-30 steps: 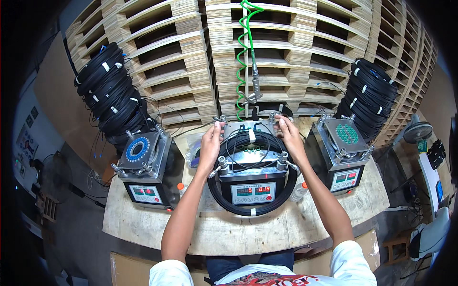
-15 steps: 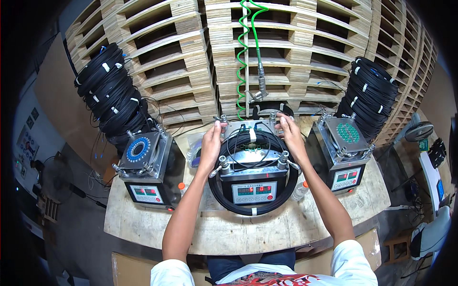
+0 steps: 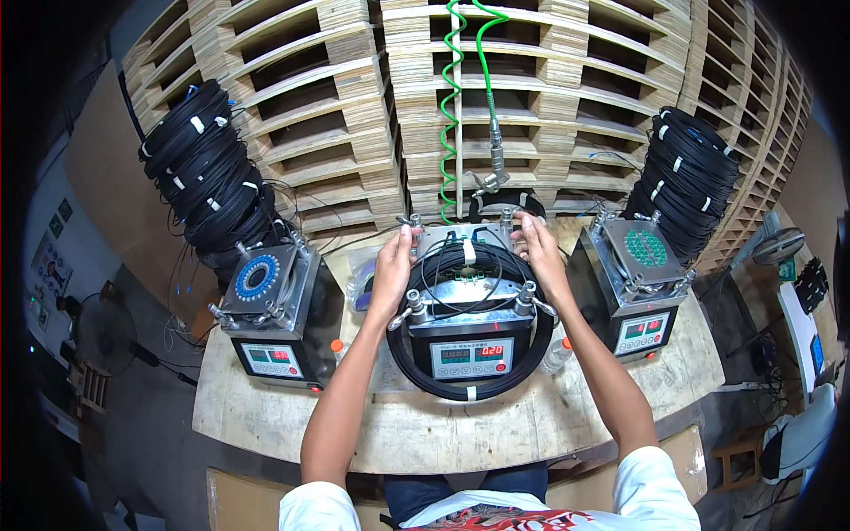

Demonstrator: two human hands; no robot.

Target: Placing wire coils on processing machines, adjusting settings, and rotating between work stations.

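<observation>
Both my hands reach to the rear corners of the middle polishing machine [image 3: 474, 310], one on each side. My left hand [image 3: 392, 270] has its fingers stretched up beside the rear left clamp [image 3: 415, 221]. Near the rear right clamp [image 3: 507, 218], my right hand [image 3: 540, 252] holds its fingers apart; whether the fingertips touch the clamps I cannot tell. Between my arms a coil of black cable [image 3: 469, 389] hangs around the machine's front, tied with white bands. Green connectors [image 3: 469, 276] show in the fixture behind it. The machine's front panel [image 3: 472, 357] has lit red digits.
A similar machine with a ring of blue connectors [image 3: 257, 279] stands left; another with green connectors [image 3: 645, 248] stands right. Stacked black cable coils [image 3: 208, 168] rise behind the left one, more coils [image 3: 686, 168] behind the right. A green air hose [image 3: 484, 66] hangs before wooden pallets [image 3: 345, 115].
The air nozzle on the green hose has swung slightly right. Red digits on the machines' panels have changed. My hands stay in nearly the same place.
</observation>
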